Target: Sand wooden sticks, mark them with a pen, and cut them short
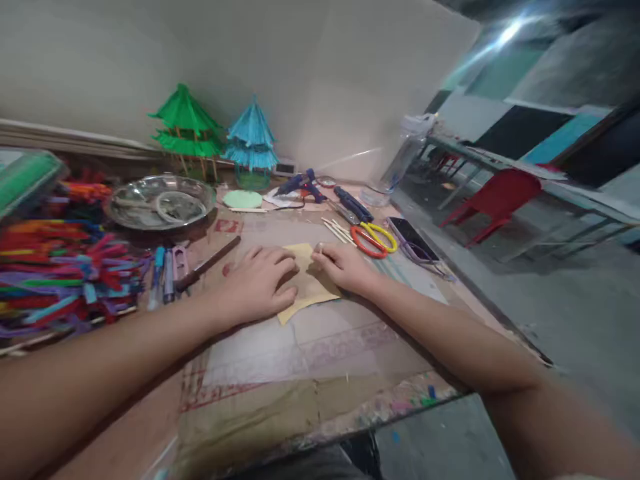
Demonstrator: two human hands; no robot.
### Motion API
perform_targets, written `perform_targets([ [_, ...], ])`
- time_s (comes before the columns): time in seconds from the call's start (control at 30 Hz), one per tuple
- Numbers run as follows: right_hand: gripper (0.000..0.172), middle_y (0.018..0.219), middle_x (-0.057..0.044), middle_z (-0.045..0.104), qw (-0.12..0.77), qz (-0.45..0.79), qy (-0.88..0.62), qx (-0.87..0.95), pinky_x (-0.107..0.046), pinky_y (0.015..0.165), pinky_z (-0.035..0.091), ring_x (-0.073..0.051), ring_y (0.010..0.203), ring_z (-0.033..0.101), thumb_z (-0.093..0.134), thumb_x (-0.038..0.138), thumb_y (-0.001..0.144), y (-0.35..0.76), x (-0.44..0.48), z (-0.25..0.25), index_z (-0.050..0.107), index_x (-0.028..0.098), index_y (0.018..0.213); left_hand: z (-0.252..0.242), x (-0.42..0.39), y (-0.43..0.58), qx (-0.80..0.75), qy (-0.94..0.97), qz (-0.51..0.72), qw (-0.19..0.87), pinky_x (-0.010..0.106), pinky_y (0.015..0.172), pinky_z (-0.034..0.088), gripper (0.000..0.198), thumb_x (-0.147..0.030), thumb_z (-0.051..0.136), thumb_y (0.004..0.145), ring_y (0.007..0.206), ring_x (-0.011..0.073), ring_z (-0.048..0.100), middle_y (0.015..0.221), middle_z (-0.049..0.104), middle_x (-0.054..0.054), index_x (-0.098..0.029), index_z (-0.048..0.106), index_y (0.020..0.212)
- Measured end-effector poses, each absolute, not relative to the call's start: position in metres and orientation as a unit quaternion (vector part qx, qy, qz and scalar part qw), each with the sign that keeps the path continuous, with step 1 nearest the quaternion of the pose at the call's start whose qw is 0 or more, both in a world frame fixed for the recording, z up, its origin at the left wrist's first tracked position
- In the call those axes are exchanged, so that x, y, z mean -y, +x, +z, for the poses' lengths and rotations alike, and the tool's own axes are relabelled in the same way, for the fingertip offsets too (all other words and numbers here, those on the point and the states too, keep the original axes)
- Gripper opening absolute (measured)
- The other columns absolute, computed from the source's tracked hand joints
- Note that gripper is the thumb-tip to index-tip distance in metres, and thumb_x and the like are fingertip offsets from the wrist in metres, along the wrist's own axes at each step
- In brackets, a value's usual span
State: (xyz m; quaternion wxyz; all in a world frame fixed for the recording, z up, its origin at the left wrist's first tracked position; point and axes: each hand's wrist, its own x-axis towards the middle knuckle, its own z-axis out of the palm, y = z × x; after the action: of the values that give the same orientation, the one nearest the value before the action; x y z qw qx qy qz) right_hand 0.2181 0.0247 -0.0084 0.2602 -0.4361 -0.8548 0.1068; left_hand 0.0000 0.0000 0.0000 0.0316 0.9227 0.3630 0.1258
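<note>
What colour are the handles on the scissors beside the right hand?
The scissors have one orange-red handle and one yellow; the head view shows them.

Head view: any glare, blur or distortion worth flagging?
Head view: wide-angle bending curves the table edge; a glare streak washes the top right; the red chair looks smeared; the left hand, right hand and tan sheet read fairly sharp.

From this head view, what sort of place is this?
Probably a craft worktable, perhaps in a workshop or classroom. Signs: a heap of coloured craft sticks, a glue gun and scissors, and two small pagoda models by the wall. The left hand and right hand rest on a tan paper piece.
</note>
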Motion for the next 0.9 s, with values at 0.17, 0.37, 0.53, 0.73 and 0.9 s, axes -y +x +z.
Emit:
perform_targets([
  [0.17,0.029,0.067,-0.001,0.060,0.242,0.125,-0.413,0.869,-0.023,0.062,0.035,-0.014,0.064,0.055,0.045,0.028,0.095,0.2113,-0.0218,-0.0102,0.052,0.019,0.068,-0.0008,-0.0013,0.0030,-0.367,0.921,0.125,0.029,0.048,0.097,0.041,0.030,-0.032,0.049,0.086,0.112,0.0309,0.055,0.116,0.062,0.013,-0.015,0.065,0.106],
  [0.37,0.029,0.067,-0.002,0.062,0.249,0.118,-0.410,0.870,-0.024,0.062,0.035,-0.015,0.065,0.056,0.046,0.027,0.096,0.2122,-0.0202,-0.0085,0.055,0.019,0.069,0.0015,0.0008,0.0028,-0.369,0.921,0.125,0.025,0.047,0.098,0.041,0.028,-0.031,0.049,0.086,0.114,0.0300,0.054,0.121,0.061,0.012,-0.016,0.064,0.105],
  [0.53,0.029,0.068,-0.003,0.063,0.258,0.117,-0.411,0.867,-0.025,0.063,0.036,-0.016,0.067,0.057,0.047,0.027,0.095,0.2144,-0.0218,-0.0089,0.055,0.018,0.069,0.0012,0.0005,0.0020,-0.368,0.921,0.129,0.023,0.047,0.099,0.040,0.028,-0.031,0.049,0.086,0.115,0.0293,0.054,0.120,0.061,0.011,-0.017,0.064,0.104],
  [0.73,0.028,0.072,-0.003,0.067,0.259,0.136,-0.399,0.869,-0.023,0.066,0.040,-0.014,0.069,0.060,0.047,0.026,0.096,0.2104,-0.0227,-0.0085,0.059,0.018,0.073,-0.0012,-0.0026,-0.0009,-0.356,0.924,0.140,0.020,0.048,0.099,0.040,0.026,-0.029,0.049,0.086,0.116,0.0292,0.053,0.119,0.061,0.012,-0.018,0.063,0.104],
  [0.9,0.029,0.070,-0.004,0.066,0.269,0.135,-0.403,0.864,-0.024,0.065,0.040,-0.015,0.067,0.059,0.046,0.025,0.096,0.2112,-0.0224,-0.0076,0.060,0.017,0.072,-0.0031,-0.0043,-0.0024,-0.353,0.924,0.143,0.020,0.051,0.101,0.038,0.026,-0.029,0.050,0.086,0.120,0.0309,0.051,0.122,0.060,0.013,-0.018,0.063,0.104],
])
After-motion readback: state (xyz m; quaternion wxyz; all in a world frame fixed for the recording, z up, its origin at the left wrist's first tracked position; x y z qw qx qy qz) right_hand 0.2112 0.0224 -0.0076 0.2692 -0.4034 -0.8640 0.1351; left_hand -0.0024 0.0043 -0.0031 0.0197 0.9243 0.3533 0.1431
